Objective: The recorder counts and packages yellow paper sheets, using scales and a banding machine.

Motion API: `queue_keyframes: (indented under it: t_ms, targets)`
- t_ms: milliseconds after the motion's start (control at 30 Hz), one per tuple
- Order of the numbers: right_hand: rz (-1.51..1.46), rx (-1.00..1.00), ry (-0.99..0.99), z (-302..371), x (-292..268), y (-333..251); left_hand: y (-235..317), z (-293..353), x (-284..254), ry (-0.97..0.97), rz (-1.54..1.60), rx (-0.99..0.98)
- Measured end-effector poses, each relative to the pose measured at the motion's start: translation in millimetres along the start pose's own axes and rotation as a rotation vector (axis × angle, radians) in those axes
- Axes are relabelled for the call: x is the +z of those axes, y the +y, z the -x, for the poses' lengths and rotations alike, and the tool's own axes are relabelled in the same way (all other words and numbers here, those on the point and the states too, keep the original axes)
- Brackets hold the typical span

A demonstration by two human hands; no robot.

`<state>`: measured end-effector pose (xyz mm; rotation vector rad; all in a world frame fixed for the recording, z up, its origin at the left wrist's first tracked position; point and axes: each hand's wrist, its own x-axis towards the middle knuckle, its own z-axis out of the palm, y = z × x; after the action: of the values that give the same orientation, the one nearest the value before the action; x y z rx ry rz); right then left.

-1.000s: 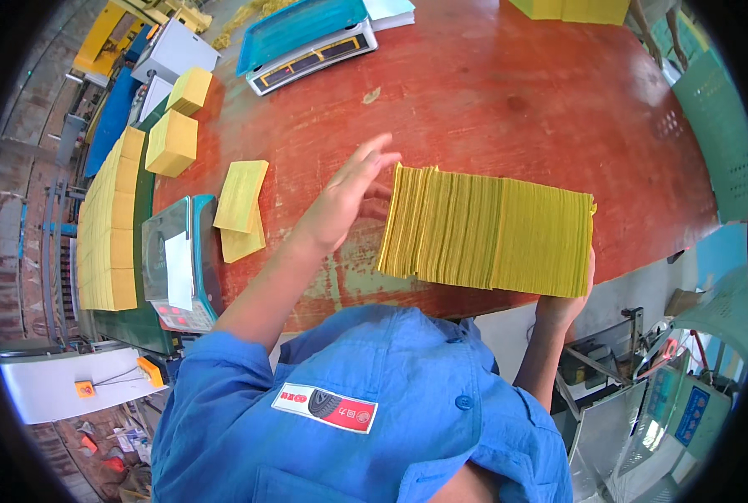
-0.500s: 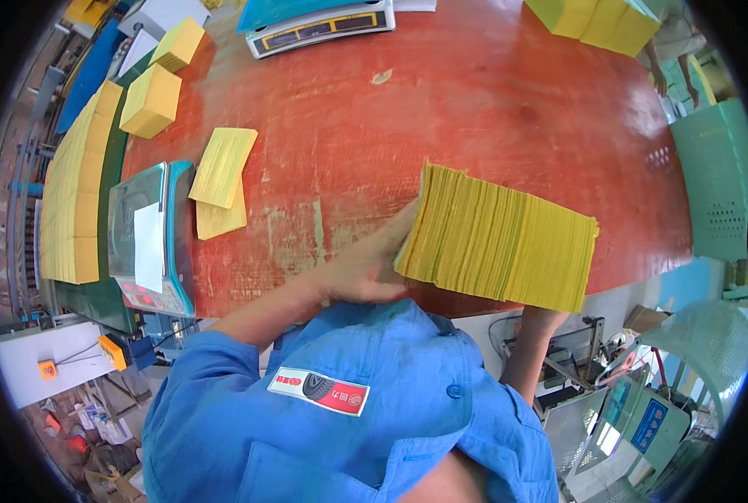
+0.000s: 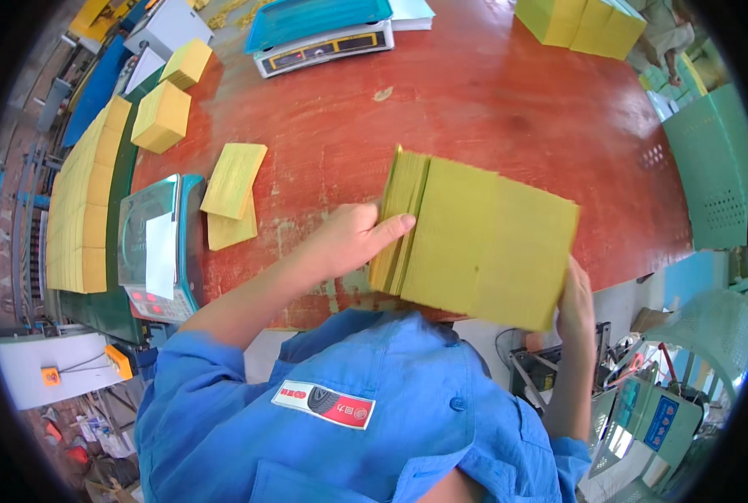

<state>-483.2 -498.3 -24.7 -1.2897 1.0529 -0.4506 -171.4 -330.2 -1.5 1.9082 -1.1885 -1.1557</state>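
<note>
A thick stack of yellow paper (image 3: pixel 491 243) is held over the near edge of the red table. My left hand (image 3: pixel 353 239) grips its left end, the thumb lying over the edges of the fanned sheets and the fingers hidden behind. My right hand (image 3: pixel 575 303) closes on the lower right corner, its fingers partly hidden by the stack. The broad face of the paper is turned up on the right, while layered edges show on the left.
Left of my left arm are two loose yellow sheet bundles (image 3: pixel 235 180) and a teal scale (image 3: pixel 163 243). Beyond the scale runs a long row of yellow stacks (image 3: pixel 80 210). Another scale (image 3: pixel 323 38) and yellow blocks (image 3: pixel 577 27) stand at the far side. A person's arm (image 3: pixel 671 54) shows far right.
The stack has tilted so its broad face now shows instead of mostly sheet edges. My left thumb has come over its left end, and my right hand has moved to its right side.
</note>
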Motion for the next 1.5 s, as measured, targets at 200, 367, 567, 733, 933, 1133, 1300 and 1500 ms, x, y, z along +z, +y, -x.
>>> queue_keyframes:
  t_ms: [200, 367, 567, 733, 933, 1133, 1300, 1500]
  targets:
    - [0.094, -0.116, 0.169, -33.0, -1.0, 80.7, -47.0, -12.0, 24.1, 0.291, -0.053, 0.114]
    - [-0.098, -0.084, 0.134, -23.4, 10.6, 58.9, -45.8, -19.0, 5.5, 0.201, 0.083, 0.042]
    - [-0.249, -0.097, 0.179, -30.9, 19.9, 57.3, -37.1, -28.5, 29.4, 0.407, 0.104, 0.266]
    - [-0.254, -0.11, 0.166, -45.9, 15.7, 59.7, -31.6, -38.2, 34.1, 0.335, 0.075, 0.145]
    - [-0.252, -0.092, 0.128, -48.9, 17.8, 41.3, -49.2, -31.5, 3.9, 0.199, 0.68, -0.146]
    - [-0.327, -0.106, 0.051, -46.0, 11.2, 34.8, -61.9, -32.0, 0.1, 0.156, 0.598, -0.131]
    - [-0.381, -0.087, 0.035, -51.7, 23.7, 37.6, -56.5, -41.8, 32.1, 0.117, 0.573, -0.035]
    - [-0.447, -0.276, 0.044, -44.4, 10.9, 32.1, -10.8, -32.9, 25.5, 0.262, 0.509, 0.363]
